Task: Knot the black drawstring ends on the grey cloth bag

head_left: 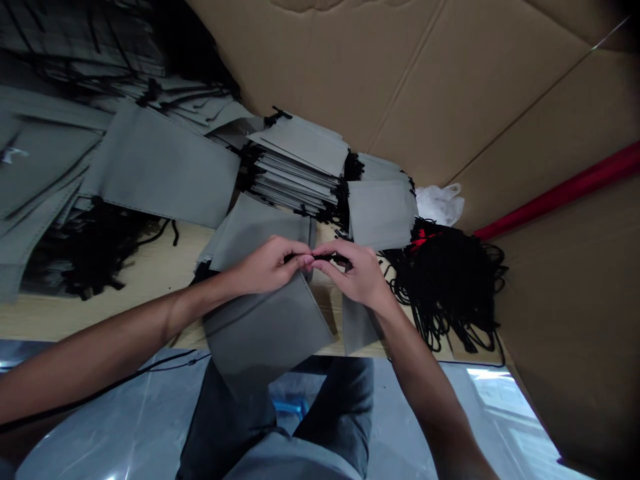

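My left hand (280, 263) and my right hand (353, 270) meet fingertip to fingertip over the table. Both pinch a short stretch of black cord (325, 257) between thumb and fingers. Below my left hand a grey fabric pouch (270, 327) hangs past the table's front edge above my lap; whether the cord joins it is hidden by my fingers. Another grey piece (357, 327) lies under my right wrist. Behind my left hand is a further grey pouch (265, 227) lying flat.
Stacked grey pouches with black cord ends (300, 177) stand at the back, with a smaller stack (383, 210) beside them. More pouches (165, 160) spread left. A heap of black cords (450, 287) lies right, near a white plastic bag (440, 203). Cardboard walls (450, 87) enclose the table.
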Demonstrator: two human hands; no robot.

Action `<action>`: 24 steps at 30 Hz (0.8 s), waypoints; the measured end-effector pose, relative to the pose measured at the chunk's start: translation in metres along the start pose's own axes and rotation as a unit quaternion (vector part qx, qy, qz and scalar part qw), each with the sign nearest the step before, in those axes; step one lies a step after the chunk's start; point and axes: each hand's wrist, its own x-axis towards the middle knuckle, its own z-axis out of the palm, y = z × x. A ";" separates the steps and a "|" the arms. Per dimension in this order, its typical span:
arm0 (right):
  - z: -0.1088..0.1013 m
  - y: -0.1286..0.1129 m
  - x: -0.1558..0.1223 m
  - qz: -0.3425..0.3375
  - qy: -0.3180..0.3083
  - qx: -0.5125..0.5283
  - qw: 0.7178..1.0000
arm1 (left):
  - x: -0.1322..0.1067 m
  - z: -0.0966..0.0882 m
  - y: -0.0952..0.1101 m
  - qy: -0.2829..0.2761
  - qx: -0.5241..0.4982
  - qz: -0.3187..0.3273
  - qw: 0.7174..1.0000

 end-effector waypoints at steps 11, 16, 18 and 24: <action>-0.003 -0.006 -0.003 0.049 0.018 0.092 0.994 | -0.009 -0.008 0.023 0.004 -0.027 -0.003 1.000; -0.004 -0.003 0.002 0.064 0.027 0.096 0.993 | -0.007 -0.007 0.022 -0.009 -0.051 -0.029 0.998; -0.009 0.001 0.003 0.074 0.045 0.086 0.993 | -0.005 -0.007 0.019 -0.028 -0.076 -0.050 0.995; -0.042 0.016 0.002 0.101 0.109 0.015 0.989 | -0.003 -0.020 0.008 -0.108 -0.156 -0.136 0.972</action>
